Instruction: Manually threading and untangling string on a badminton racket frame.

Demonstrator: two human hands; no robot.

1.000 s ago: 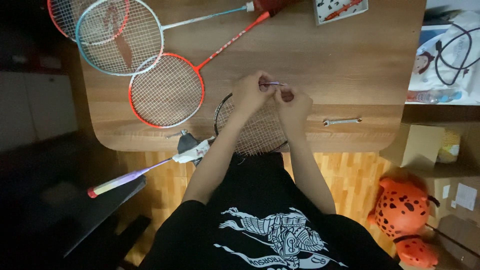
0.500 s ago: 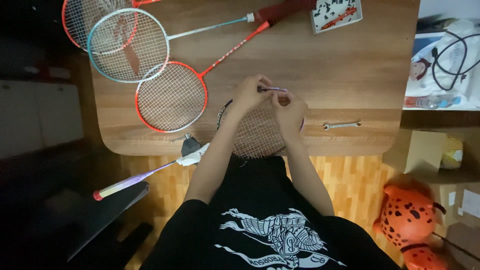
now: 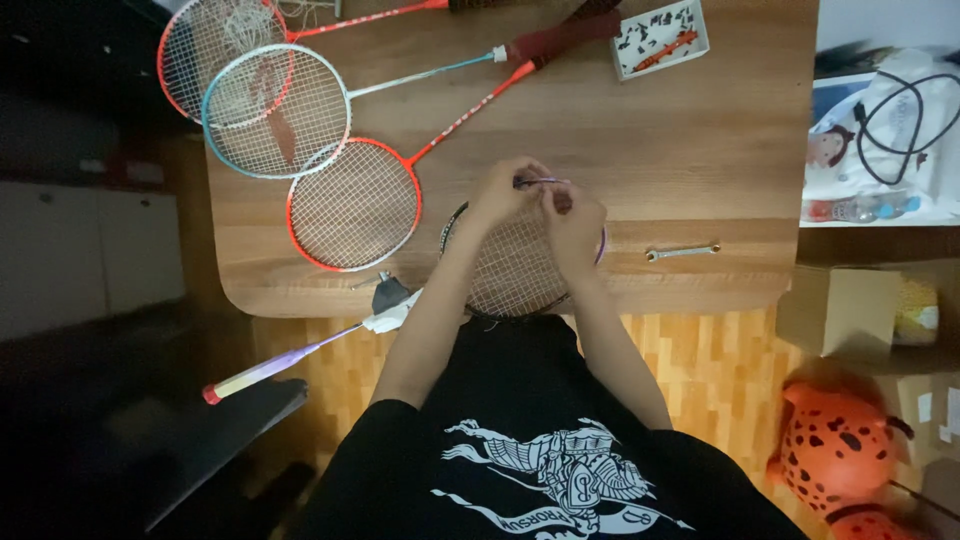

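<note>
A dark-framed badminton racket head (image 3: 515, 275) lies on the wooden table (image 3: 640, 150) right in front of me, its purple handle (image 3: 270, 368) sticking out past the table's near edge to the left. My left hand (image 3: 503, 192) and my right hand (image 3: 572, 222) meet over the far rim of that racket head. Both pinch a thin purple piece at the frame's top, fingers closed on it. The hands cover the upper strings.
Three more rackets lie at the table's far left: an orange one (image 3: 352, 205), a light blue one (image 3: 277, 110) and a red one (image 3: 225, 55). A white tray of small parts (image 3: 660, 38) sits far right, a wrench (image 3: 682, 251) near right. Boxes and an orange spotted toy (image 3: 835, 450) are on the floor.
The view has shifted, so the table and rackets sit further right and lower in frame. My hands stay together at the top of the racket head.
</note>
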